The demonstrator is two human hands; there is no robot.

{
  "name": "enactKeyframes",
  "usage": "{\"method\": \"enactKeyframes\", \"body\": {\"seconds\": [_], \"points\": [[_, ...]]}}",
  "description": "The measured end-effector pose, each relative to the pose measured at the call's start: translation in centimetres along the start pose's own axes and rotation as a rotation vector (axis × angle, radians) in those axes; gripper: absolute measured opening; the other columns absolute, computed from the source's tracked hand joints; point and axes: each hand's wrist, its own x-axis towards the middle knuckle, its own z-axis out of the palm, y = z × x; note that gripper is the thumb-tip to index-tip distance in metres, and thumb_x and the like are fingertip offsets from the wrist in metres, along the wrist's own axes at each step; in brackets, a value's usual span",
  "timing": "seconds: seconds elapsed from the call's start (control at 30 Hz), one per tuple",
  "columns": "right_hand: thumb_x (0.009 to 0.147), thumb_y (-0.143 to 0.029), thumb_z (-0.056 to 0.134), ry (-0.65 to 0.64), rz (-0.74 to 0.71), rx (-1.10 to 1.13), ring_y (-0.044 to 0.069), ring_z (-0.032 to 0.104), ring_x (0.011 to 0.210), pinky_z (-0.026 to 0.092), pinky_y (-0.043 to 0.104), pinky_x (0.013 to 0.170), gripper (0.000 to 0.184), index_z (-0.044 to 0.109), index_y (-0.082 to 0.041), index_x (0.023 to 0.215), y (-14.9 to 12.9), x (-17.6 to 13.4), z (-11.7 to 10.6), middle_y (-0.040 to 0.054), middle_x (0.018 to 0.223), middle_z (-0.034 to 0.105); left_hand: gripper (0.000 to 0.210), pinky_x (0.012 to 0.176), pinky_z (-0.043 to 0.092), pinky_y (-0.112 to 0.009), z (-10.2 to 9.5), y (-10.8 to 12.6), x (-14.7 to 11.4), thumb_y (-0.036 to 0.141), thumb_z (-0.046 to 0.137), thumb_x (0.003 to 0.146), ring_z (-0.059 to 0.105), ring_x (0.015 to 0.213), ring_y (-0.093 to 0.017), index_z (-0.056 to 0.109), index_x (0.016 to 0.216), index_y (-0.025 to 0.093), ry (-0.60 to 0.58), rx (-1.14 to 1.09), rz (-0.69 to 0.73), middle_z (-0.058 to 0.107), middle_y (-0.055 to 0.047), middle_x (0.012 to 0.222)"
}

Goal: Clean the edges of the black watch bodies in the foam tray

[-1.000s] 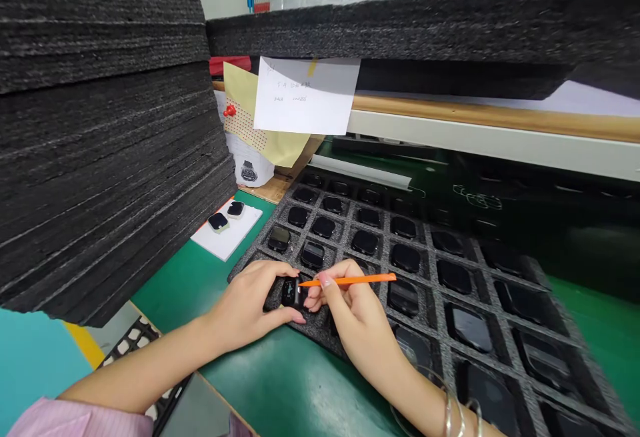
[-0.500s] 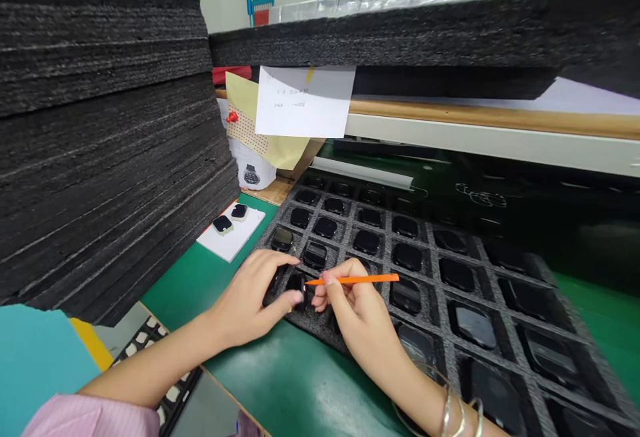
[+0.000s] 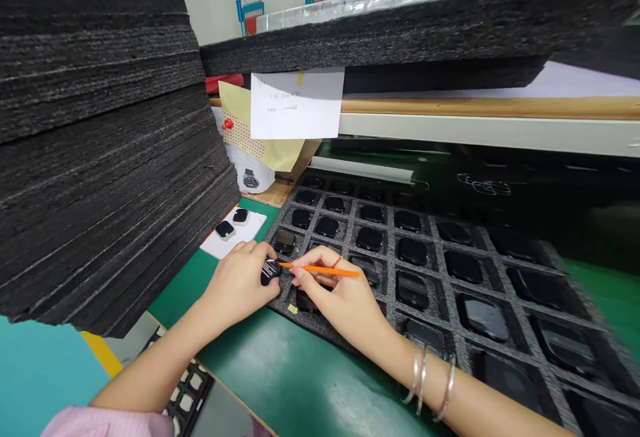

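Observation:
A black smartwatch case (image 3: 270,272) with white print on its face is pinched between the thumb and fingers of my left hand (image 3: 236,287), at the near left corner of the foam tray (image 3: 395,250). My right hand (image 3: 333,287) grips a thin orange pointed stick (image 3: 325,270) like a pen. The stick's tip meets the right edge of the held case, though exact contact is hard to make out. Under my right hand sits another dark watch case (image 3: 306,300), partly hidden. Rows of similar cases fill the tray's pockets.
Tall black foam sheets (image 3: 100,157) are stacked at left. Two light-framed watch cases (image 3: 225,229) lie on a white pad (image 3: 215,247). A yellow scrap (image 3: 293,308) rests on the tray's near edge. Above runs a shelf (image 3: 475,131) bearing black foam, with a handwritten paper (image 3: 297,105) hanging from it.
My left hand has closed on a watch case, whose printed side now shows. My right hand has shifted left with the orange stick, bringing its tip to that case. The yellow scrap has come into view.

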Motion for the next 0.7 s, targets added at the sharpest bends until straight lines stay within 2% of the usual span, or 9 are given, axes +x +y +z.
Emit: {"method": "enactKeyframes", "body": {"seconds": [0.1, 0.27, 0.47, 0.7], "points": [[0.084, -0.032, 0.063, -0.014, 0.018, -0.013, 0.019, 0.068, 0.071, 0.052, 0.029, 0.065, 0.015, 0.067, -0.018, 0.082, 0.6, 0.0, 0.0, 0.004, 0.078, 0.072, 0.029, 0.088, 0.047, -0.039, 0.6, -1.5, -0.1, 0.021, 0.068, 0.084, 0.059, 0.099, -0.025, 0.067, 0.112, 0.023, 0.035, -0.107, 0.062, 0.065, -0.003, 0.1], [0.083, -0.029, 0.061, -0.063, 0.047, -0.065, 0.018, 0.067, 0.068, 0.05, 0.026, 0.062, 0.013, 0.069, -0.019, 0.081, 0.9, -0.1, -0.1, 0.0028, 0.077, 0.073, 0.028, 0.075, 0.045, -0.033, 0.9, -3.1, -0.4, 0.025, 0.065, 0.086, 0.057, 0.077, -0.019, 0.07, 0.114, 0.028, 0.06, -0.28, 0.118, 0.064, 0.0, 0.092], [0.088, -0.022, 0.058, -0.105, -0.054, -0.162, 0.012, 0.061, 0.058, 0.045, 0.021, 0.057, 0.012, 0.068, -0.019, 0.081, 0.8, -0.2, -0.1, -0.0021, 0.067, 0.069, 0.03, 0.071, 0.045, -0.03, 0.9, -3.5, -0.3, 0.025, 0.065, 0.083, 0.053, 0.068, -0.014, 0.071, 0.113, 0.028, 0.068, -0.366, 0.13, 0.064, 0.002, 0.089], [0.09, -0.016, 0.058, -0.123, -0.179, -0.245, 0.013, 0.066, 0.071, 0.048, 0.023, 0.068, 0.013, 0.067, -0.02, 0.082, 1.3, -0.2, 0.0, -0.0015, 0.078, 0.07, 0.03, 0.07, 0.045, -0.03, 1.3, -3.9, -0.2, 0.025, 0.064, 0.084, 0.053, 0.069, -0.014, 0.07, 0.113, 0.026, 0.077, -0.367, 0.151, 0.065, 0.001, 0.091]]}}
